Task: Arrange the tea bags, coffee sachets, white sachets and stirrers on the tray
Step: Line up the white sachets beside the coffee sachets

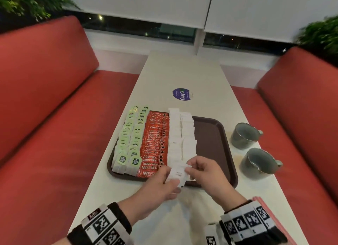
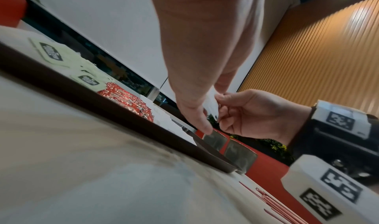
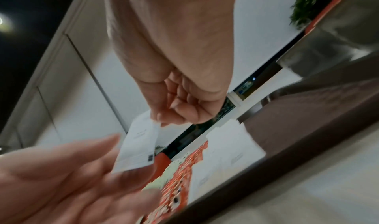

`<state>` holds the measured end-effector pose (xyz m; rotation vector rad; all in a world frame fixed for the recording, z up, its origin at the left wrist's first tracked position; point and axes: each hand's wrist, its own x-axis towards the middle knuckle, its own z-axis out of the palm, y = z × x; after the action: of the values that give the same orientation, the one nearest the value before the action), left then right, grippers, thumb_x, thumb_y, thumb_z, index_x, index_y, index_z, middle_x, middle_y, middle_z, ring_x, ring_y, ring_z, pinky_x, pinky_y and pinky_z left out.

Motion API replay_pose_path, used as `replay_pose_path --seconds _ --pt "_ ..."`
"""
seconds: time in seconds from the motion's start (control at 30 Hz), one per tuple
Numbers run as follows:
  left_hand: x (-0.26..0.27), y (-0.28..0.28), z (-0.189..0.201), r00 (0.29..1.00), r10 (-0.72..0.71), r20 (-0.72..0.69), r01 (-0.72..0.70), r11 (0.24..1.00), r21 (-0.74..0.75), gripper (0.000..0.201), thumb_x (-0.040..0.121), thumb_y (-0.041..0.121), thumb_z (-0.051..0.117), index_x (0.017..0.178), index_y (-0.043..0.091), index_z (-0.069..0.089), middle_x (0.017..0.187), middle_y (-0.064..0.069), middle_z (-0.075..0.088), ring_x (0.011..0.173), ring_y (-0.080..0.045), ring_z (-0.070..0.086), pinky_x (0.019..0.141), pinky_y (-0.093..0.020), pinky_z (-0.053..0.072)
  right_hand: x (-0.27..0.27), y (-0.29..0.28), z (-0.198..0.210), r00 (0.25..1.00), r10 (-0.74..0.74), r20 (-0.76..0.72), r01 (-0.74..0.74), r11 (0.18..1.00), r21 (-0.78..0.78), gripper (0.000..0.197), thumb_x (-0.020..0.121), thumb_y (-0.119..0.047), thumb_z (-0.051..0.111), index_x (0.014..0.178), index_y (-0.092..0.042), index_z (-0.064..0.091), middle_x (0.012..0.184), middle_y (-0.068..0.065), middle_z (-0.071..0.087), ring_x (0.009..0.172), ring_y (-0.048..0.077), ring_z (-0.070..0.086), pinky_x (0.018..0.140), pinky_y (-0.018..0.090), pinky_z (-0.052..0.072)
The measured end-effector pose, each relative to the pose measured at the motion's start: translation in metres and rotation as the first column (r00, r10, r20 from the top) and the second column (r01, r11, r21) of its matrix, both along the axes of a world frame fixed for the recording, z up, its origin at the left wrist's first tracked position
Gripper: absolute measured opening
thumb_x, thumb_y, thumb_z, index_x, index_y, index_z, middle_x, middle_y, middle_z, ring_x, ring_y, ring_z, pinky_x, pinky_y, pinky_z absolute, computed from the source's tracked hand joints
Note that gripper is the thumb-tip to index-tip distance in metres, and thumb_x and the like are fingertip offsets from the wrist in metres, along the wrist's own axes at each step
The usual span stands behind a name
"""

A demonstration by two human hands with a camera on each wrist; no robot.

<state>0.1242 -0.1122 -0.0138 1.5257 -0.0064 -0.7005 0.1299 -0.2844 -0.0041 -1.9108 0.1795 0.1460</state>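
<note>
A brown tray point(image 1: 210, 140) holds two rows of green tea bags point(image 1: 128, 140), a band of red coffee sachets point(image 1: 155, 144) and two rows of white sachets point(image 1: 180, 135); its right part is bare. Over the tray's near edge both hands hold a small stack of white sachets point(image 1: 176, 173). My left hand point(image 1: 171, 179) supports the stack on its fingers with the thumb against it. My right hand point(image 1: 188, 168) pinches the stack's upper corner, which also shows in the right wrist view on the held sachets point(image 3: 139, 146). Pink stirrers point(image 2: 272, 201) lie on the table by my right wrist.
Two grey cups point(image 1: 245, 135) point(image 1: 259, 162) stand on the white table point(image 1: 182, 76) just right of the tray. A round blue sticker point(image 1: 182, 94) lies beyond the tray. Red bench seats point(image 1: 45, 116) flank the narrow table on both sides.
</note>
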Motion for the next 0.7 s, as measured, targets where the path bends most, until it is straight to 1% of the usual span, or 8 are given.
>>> replay_pose_path --seconds 0.07,0.17,0.27,0.37,0.57,0.63,0.67,0.7 --pt "0.0 0.003 -0.001 1.0 0.011 0.011 -0.011 0.999 0.036 0.018 0.094 0.02 0.055 0.111 0.021 0.049 0.113 -0.005 0.059 0.109 -0.024 0.062 0.093 -0.034 0.053 0.005 -0.017 0.002 0.996 -0.075 0.044 0.077 0.995 -0.067 0.015 0.085 -0.005 0.065 0.072 -0.013 0.064 0.055 -0.006 0.052 0.051 0.005 0.048 0.05 0.012 0.037" --pt "0.002 0.011 -0.003 0.997 0.083 0.007 -0.083 0.995 0.063 0.018 0.093 0.02 0.059 0.11 0.018 0.052 0.109 -0.008 0.059 0.104 -0.022 0.064 0.088 -0.029 0.054 0.016 -0.039 0.001 0.99 -0.107 0.091 0.125 0.967 -0.224 0.012 0.085 -0.009 0.065 0.074 -0.012 0.065 0.057 -0.005 0.054 0.047 0.0 0.043 0.047 0.009 0.035" --pt "0.004 0.02 -0.004 0.988 0.151 -0.014 -0.15 0.987 0.063 0.014 0.092 0.015 0.059 0.105 0.014 0.055 0.102 -0.007 0.061 0.098 -0.021 0.067 0.083 -0.027 0.055 0.027 -0.045 -0.007 0.999 -0.037 0.022 0.042 0.931 -0.363 0.014 0.087 -0.014 0.064 0.074 -0.018 0.064 0.065 -0.002 0.058 0.057 0.007 0.048 0.053 0.014 0.038" --pt "0.006 0.026 -0.005 0.981 0.189 -0.03 -0.187 0.981 0.053 0.012 0.092 0.01 0.059 0.103 0.011 0.056 0.097 -0.008 0.062 0.095 -0.021 0.068 0.081 -0.027 0.055 0.035 -0.044 -0.019 0.996 0.034 -0.085 -0.066 0.913 -0.402 0.017 0.088 -0.014 0.063 0.072 -0.021 0.061 0.065 -0.002 0.056 0.061 0.011 0.051 0.058 0.02 0.04" --pt "0.004 0.036 -0.011 0.977 0.212 -0.034 -0.209 0.976 0.063 0.012 0.091 0.007 0.058 0.103 0.009 0.057 0.098 -0.012 0.065 0.096 -0.025 0.067 0.082 -0.028 0.055 0.044 -0.042 -0.03 0.982 0.067 -0.175 -0.143 0.873 -0.467 0.015 0.088 -0.013 0.063 0.074 -0.02 0.06 0.065 -0.005 0.054 0.059 0.008 0.049 0.054 0.015 0.036" --pt "0.006 0.037 -0.013 0.98 0.199 0.0 -0.199 0.977 0.077 0.009 0.09 0.009 0.061 0.098 0.011 0.059 0.093 -0.009 0.064 0.094 -0.023 0.067 0.083 -0.027 0.055 0.044 -0.04 -0.03 0.98 0.06 -0.19 -0.157 0.818 -0.554 0.007 0.087 -0.015 0.062 0.082 -0.02 0.061 0.074 -0.006 0.055 0.068 0.008 0.051 0.057 0.015 0.037" --pt "0.007 0.038 -0.014 0.982 0.179 0.052 -0.184 0.976 0.113 0.007 0.089 0.011 0.062 0.095 0.014 0.061 0.091 -0.005 0.064 0.092 -0.019 0.066 0.082 -0.024 0.054 0.044 -0.038 -0.028 0.98 0.059 -0.189 -0.164 0.778 -0.606 0.004 0.087 -0.018 0.062 0.089 -0.021 0.062 0.083 -0.005 0.056 0.076 0.01 0.054 0.063 0.017 0.041" --pt "0.009 0.039 -0.015 0.98 0.142 0.139 -0.166 0.968 0.188 0.005 0.089 0.012 0.063 0.092 0.017 0.063 0.09 0.0 0.065 0.089 -0.013 0.064 0.079 -0.018 0.052 0.044 -0.035 -0.027 0.983 0.066 -0.171 -0.165 0.73 -0.664 0.013 0.087 -0.02 0.061 0.099 -0.021 0.062 0.093 -0.005 0.056 0.087 0.013 0.056 0.071 0.02 0.044"
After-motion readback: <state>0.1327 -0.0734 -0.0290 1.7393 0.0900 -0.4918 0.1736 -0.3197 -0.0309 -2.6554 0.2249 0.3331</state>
